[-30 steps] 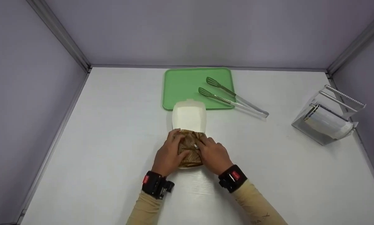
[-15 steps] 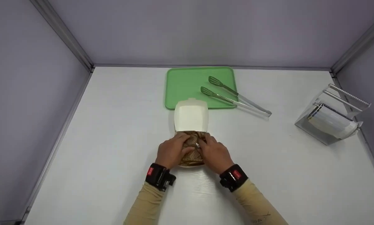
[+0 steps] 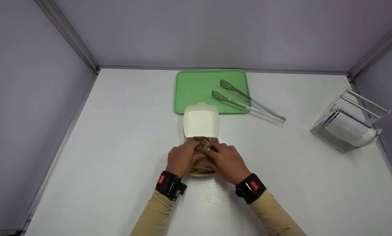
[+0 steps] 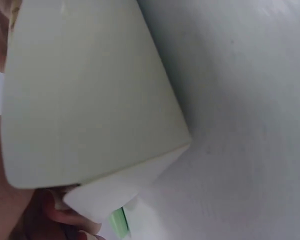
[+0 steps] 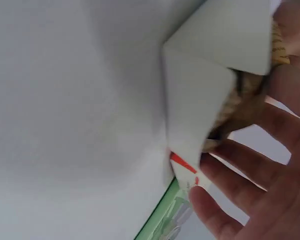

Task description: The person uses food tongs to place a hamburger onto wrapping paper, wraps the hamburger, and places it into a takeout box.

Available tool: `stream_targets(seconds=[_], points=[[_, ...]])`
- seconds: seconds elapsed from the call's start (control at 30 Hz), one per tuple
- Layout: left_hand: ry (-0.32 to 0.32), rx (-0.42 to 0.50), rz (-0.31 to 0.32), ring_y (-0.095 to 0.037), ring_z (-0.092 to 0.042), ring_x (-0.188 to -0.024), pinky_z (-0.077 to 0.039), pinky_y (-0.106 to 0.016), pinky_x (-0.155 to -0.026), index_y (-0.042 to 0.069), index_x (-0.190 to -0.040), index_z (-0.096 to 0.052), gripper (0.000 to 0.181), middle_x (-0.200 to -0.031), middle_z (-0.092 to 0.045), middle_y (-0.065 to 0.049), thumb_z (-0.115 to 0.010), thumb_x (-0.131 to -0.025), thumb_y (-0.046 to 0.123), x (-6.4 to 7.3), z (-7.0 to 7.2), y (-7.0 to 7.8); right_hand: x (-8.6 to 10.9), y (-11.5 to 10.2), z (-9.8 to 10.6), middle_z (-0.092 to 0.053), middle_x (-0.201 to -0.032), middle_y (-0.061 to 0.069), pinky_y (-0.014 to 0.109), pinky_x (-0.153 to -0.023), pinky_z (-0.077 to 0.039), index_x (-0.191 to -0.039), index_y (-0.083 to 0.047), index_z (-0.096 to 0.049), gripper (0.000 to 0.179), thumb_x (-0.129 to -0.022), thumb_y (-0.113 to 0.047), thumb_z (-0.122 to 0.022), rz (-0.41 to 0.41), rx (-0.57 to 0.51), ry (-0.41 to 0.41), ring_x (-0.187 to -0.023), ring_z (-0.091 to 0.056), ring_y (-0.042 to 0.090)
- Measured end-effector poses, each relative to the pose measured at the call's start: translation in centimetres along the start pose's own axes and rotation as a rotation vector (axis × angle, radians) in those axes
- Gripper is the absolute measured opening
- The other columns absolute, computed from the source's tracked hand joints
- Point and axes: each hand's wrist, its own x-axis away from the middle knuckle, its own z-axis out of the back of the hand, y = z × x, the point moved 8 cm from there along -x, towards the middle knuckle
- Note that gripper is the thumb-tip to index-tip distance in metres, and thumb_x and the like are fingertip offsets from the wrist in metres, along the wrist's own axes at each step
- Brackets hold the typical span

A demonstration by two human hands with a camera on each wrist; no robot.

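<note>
A white takeaway box [image 3: 201,123] stands with its lid up at the centre of the table. Brown patterned wrapping paper [image 3: 200,167] fills its lower half; what the paper covers is hidden. My left hand [image 3: 181,159] grips the paper from the left, thumb on the near side. From the right, my right hand [image 3: 230,164] pinches the paper between thumb and fingers. In the right wrist view, brown paper [image 5: 245,107] shows at the box's open corner, where the right fingers reach in. The box wall [image 4: 85,95] covers most of the left fingers in the left wrist view.
Behind the box lies a green tray [image 3: 192,83]. Metal tongs [image 3: 261,109] rest across it, handle end over the table to the right. A clear holder [image 3: 328,137] with a white roll [image 3: 349,129] stands at the right. Walls border the table.
The left fingers have drawn in from the box's far left edge and bent around the paper. The right hand has shifted slightly, still at the paper, which looks more bunched in the middle.
</note>
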Motion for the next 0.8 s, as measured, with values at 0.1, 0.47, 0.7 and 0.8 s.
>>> stream_targets(seconds=[0.1,0.47,0.7,0.8], points=[[-0.059,0.066,0.005,-0.031,-0.069,-0.111,-0.055,-0.050,-0.092,0.012,-0.136,-0.062,0.056,-0.129,-0.070,-0.009,-0.069,-0.092,0.045,0.1,-0.2,-0.3,-0.2,0.0,-0.4,-0.065,-0.130,0.013,0.047,-0.087,-0.054,-0.124,-0.017,-0.074,0.037,-0.090,-0.032,-0.077,0.012,0.062,0.025,-0.112,-0.065,0.030],[-0.318,0.274,-0.032,-0.036,-0.044,-0.144,-0.039,-0.051,-0.116,0.013,-0.158,-0.037,0.095,-0.158,-0.045,-0.013,-0.084,-0.081,0.043,1.2,-0.7,-1.3,-0.2,0.3,-0.7,-0.065,-0.131,0.015,0.047,-0.086,-0.054,-0.122,-0.014,-0.074,0.039,-0.085,-0.022,-0.082,-0.014,0.033,0.039,-0.110,-0.064,0.030],[-0.157,0.209,-0.027,-0.032,-0.057,-0.134,-0.046,-0.048,-0.111,0.012,-0.146,-0.054,0.074,-0.147,-0.057,-0.011,-0.083,-0.081,0.033,0.8,-0.5,-1.1,0.1,0.6,-1.2,-0.065,-0.131,0.012,0.046,-0.090,-0.053,-0.125,-0.014,-0.072,0.038,-0.089,-0.023,-0.079,-0.014,-0.029,0.032,-0.111,-0.064,0.028],[-0.102,0.178,-0.022,-0.030,-0.061,-0.129,-0.050,-0.046,-0.107,0.011,-0.141,-0.056,0.069,-0.144,-0.060,-0.010,-0.083,-0.081,0.033,0.8,-0.5,-1.0,0.2,0.7,-1.3,-0.064,-0.134,0.011,0.048,-0.094,-0.052,-0.128,-0.014,-0.071,0.039,-0.094,-0.032,-0.072,-0.018,-0.053,0.008,-0.116,-0.064,0.028]])
